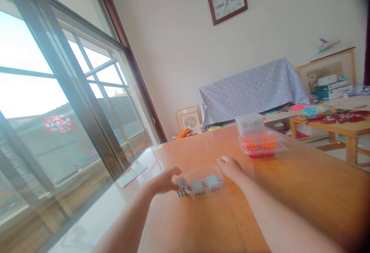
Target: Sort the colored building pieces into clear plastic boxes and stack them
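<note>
A clear plastic tray (219,176) lies on the wooden table (303,191) in front of me, with two grey toothed blocks (204,184) inside it. My left hand (163,182) is at the tray's left end, its fingers curled round a grey toothed block (180,187) that sits just outside the rim. My right hand (231,167) rests against the tray's right end, fingers bent and pressed to its wall.
Farther back on the table stand stacked clear trays of orange pieces (261,145) with a white box (249,123) on top. A large window (58,102) runs along the left. A covered sofa (248,87) and a low side table (341,125) stand behind.
</note>
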Motion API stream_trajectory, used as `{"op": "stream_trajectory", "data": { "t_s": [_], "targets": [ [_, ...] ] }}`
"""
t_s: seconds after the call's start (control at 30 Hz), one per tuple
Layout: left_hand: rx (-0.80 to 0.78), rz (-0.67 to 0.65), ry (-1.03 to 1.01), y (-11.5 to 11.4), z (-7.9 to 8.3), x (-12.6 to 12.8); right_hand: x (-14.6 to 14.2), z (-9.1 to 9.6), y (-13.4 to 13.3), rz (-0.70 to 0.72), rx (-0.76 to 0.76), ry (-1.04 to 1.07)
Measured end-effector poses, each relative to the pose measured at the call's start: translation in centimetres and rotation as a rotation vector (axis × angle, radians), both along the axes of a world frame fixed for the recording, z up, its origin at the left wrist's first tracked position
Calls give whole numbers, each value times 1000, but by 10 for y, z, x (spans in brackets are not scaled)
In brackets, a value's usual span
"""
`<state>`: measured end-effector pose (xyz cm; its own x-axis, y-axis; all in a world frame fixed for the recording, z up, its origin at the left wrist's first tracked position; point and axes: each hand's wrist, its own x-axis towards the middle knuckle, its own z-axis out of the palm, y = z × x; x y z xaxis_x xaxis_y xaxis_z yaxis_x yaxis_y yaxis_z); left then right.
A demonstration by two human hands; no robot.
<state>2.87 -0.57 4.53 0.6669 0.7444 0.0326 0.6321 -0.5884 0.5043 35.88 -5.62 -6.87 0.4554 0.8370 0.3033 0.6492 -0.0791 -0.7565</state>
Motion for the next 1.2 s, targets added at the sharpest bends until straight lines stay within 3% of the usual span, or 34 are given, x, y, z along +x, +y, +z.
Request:
{"op": "stream_trajectory", "data": {
  "t_s": [0.2, 0.37, 0.5, 0.63, 0.8, 0.97, 1.2],
  "targets": [
    [10, -38, 76, 6, -11, 1, 1, -1, 0, 6, -8, -13],
    [81, -28, -8, 8, 3, 6, 1, -2, 0, 7, -2, -16],
    [112, -81, -105, -1, 11, 36, 0, -4, 1, -3, 7, -15],
    [86, -171, -102, -12, -1, 79, -1, -4, 1, -7, 19, -15],
    [68, -157, -21, -17, -26, 115, -1, -4, 1, -22, 34, -15],
    [37, -174, 33, -15, -39, 123, -1, -3, 3, -24, 36, -12],
    [91, -147, 61, -13, -43, 122, -1, -1, 2, -22, 32, 18]
  ]
}}
